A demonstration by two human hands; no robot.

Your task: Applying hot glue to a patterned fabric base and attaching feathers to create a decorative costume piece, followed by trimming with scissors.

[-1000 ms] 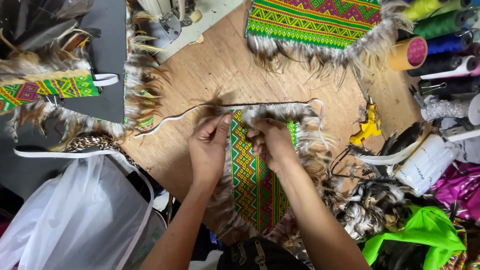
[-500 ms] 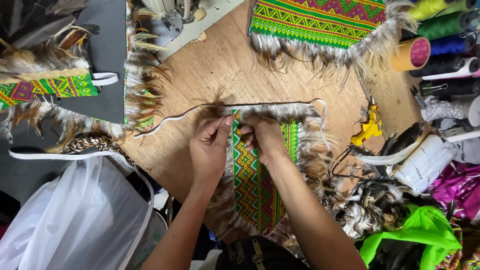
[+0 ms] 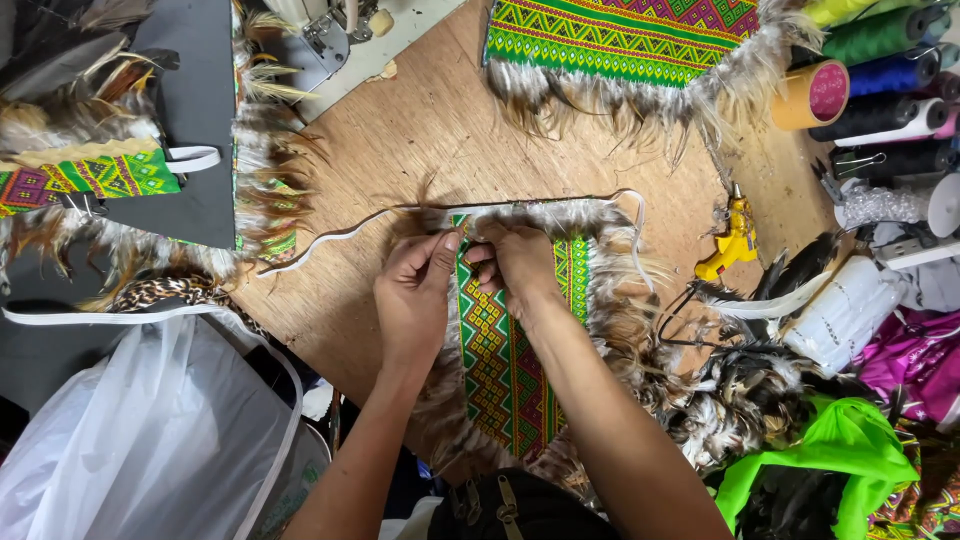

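Right hand [image 3: 515, 262] shifted leftward to meet left hand [image 3: 415, 290]; fingers of both pinched on white strap [image 3: 330, 238] at woven band [image 3: 500, 350] top. Attachment partway; strap ends loose on counter [image 3: 400, 130].

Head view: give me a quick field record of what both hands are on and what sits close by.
left hand: pinching the white elastic strap at the top edge of the feathered woven band
right hand: fingers closed on the same top edge
surface: wooden table
right of band: yellow glue gun
far right: thread spools
lower left: white plastic bag
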